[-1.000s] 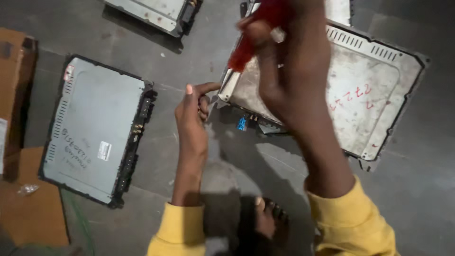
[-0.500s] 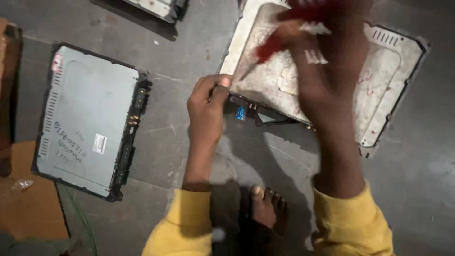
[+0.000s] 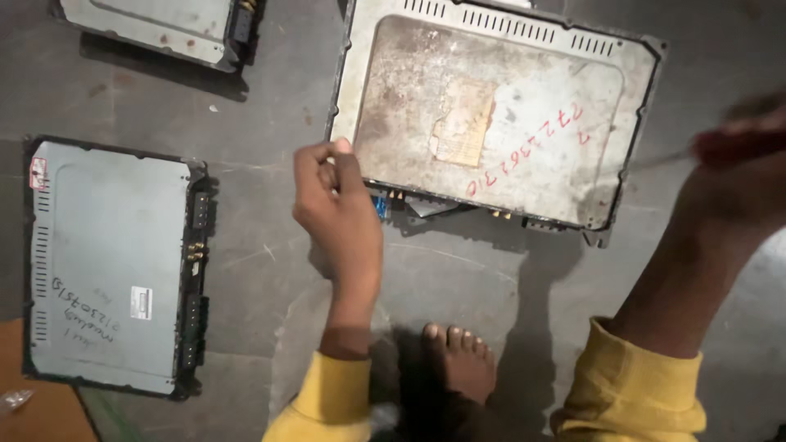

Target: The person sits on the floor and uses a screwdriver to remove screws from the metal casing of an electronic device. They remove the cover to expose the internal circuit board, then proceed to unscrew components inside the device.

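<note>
A worn grey metal electronics box [image 3: 524, 98] lies flat on the concrete floor, its connector edge facing me. My left hand [image 3: 336, 205] is at the box's near left corner, with the fingers pinched together; whether something small is between them cannot be told. My right hand [image 3: 737, 184] is blurred at the right edge, off the box, closed around a red-handled screwdriver [image 3: 725, 147] whose thin shaft points left toward the box's right side. Both sleeves are yellow.
A second, cleaner grey box [image 3: 110, 266] lies on the floor at the left. Part of a third box [image 3: 155, 24] shows at the top left. My bare foot [image 3: 458, 364] rests between my arms. Brown cardboard [image 3: 37, 409] sits at the bottom left corner.
My right hand with the red screwdriver has swung from above the box out to the right, off it. My left hand has stayed at the near left corner.
</note>
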